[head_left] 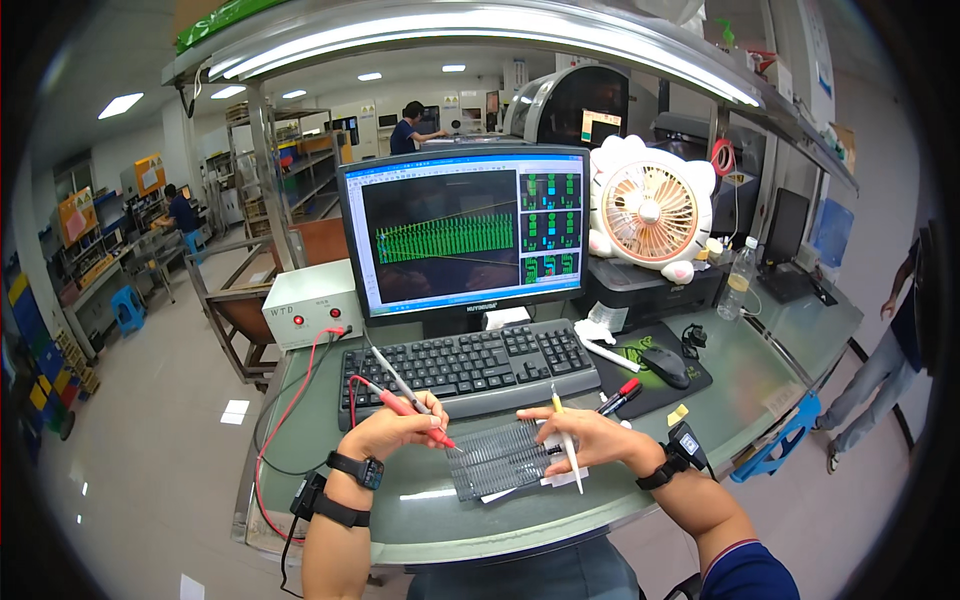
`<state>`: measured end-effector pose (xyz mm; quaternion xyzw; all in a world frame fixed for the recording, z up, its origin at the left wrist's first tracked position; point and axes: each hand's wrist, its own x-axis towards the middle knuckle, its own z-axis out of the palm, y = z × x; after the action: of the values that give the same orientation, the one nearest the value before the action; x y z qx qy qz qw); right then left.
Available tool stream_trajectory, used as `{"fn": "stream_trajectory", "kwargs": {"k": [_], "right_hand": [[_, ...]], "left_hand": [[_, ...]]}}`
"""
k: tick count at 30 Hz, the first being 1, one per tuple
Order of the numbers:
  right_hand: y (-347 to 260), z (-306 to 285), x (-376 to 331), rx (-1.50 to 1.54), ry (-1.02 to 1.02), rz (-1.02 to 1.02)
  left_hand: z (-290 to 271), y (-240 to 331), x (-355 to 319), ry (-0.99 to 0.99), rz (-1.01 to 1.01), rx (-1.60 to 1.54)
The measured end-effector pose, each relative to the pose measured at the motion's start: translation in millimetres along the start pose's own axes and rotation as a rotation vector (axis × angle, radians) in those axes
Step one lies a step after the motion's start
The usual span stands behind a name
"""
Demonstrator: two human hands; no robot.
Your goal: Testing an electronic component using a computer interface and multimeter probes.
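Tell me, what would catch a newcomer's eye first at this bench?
Probably the lit monitor at the centre, showing green patterns on black, with a cat-shaped pink fan just to its right. In front of the keyboard, the left hand holds a red test probe over a ribbed grey panel, and the right hand holds a white pen.

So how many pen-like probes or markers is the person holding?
2: a red test probe with a red lead in the left hand, and a white pen with a yellow tip in the right hand.
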<state>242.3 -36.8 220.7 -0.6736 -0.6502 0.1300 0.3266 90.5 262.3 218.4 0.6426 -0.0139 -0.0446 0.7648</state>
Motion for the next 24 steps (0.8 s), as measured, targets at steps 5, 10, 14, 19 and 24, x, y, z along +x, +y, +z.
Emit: {"fn": "stream_trajectory", "kwargs": {"k": [5, 10, 14, 19, 24], "right_hand": [[10.6, -10.3, -4.8, -0.258, 0.151, -0.162], [57.2, -53.5, -44.5, -0.315, 0.658, 0.135], [99.1, -80.5, -93.2, -0.603, 0.831, 0.358], [114.4, -75.6, -112.1, -0.622, 0.782, 0.456], [122.3, -80.5, -114.7, -0.582, 0.753, 0.473]], "left_hand": [[3.9, -2.4, 3.1, -0.006, -0.016, -0.001], [3.3, -3.2, 2.5, -0.01, -0.055, 0.053], [3.6, -2.4, 3.8, -0.022, -0.076, 0.109], [-0.9, -7.4, 5.0, -0.011, -0.106, 0.072], [-0.4, -9.6, 8.1, -0.031, -0.127, 0.121]]}}
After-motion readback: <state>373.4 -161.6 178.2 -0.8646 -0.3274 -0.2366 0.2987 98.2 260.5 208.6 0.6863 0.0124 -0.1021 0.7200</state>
